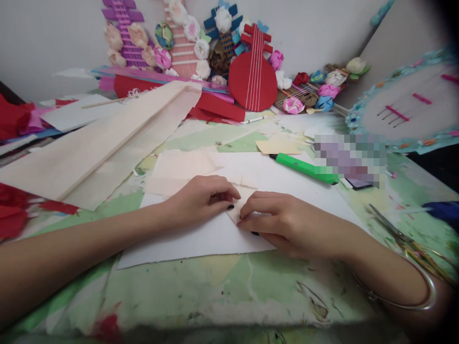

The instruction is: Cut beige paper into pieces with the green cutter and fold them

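Over a white sheet (179, 241) on the table, my two hands meet at a small piece of cream paper (233, 216). My left hand (199, 200) has its thumb and fingers closed at the paper's left edge. From the other side, my right hand (283, 217) pinches its right edge, fingers bent, with a bangle on the wrist. My fingers hide part of the piece. Just behind them lie thin cream paper pieces (182, 165), flat on the white sheet.
A green utility knife (304, 168) and a pale yellow card (278, 147) lie behind my right hand. Scissors (398, 234) rest near my right forearm. A long folded cream paper (107, 148) spans the left. A red lute-shaped craft (253, 79) and paper flowers (294, 105) line the back.
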`<state>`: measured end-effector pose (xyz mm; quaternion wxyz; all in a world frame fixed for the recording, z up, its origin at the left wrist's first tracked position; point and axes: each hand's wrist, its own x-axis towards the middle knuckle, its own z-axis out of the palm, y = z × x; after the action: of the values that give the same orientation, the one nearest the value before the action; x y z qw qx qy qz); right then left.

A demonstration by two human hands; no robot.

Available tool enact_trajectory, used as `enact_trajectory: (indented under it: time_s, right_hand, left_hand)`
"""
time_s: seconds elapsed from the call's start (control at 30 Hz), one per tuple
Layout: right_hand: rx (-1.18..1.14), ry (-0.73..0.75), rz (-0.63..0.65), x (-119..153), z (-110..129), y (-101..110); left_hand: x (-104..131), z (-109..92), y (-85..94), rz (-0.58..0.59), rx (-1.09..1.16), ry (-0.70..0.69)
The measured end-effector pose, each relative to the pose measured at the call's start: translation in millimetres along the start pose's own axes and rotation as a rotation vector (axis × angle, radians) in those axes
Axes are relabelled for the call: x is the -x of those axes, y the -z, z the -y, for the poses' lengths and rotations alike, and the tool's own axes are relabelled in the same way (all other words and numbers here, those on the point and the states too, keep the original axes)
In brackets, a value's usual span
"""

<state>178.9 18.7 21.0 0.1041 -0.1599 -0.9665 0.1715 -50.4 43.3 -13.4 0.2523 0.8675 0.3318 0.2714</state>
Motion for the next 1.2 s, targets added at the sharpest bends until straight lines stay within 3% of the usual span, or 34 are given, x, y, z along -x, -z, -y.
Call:
enact_trajectory:
  time_s: [0.53, 1.2]
  right_hand:
    - [0.0, -0.088, 0.02, 1.4, 1.4, -0.4]
    - [0.127, -0.005, 0.027, -2.8, 7.8, -1.0]
  left_hand:
    - [-0.9, 0.7, -0.1, 0.044, -0.016, -0.052]
    - [1.1, -3.8, 1.8, 0.084, -0.019, -0.061]
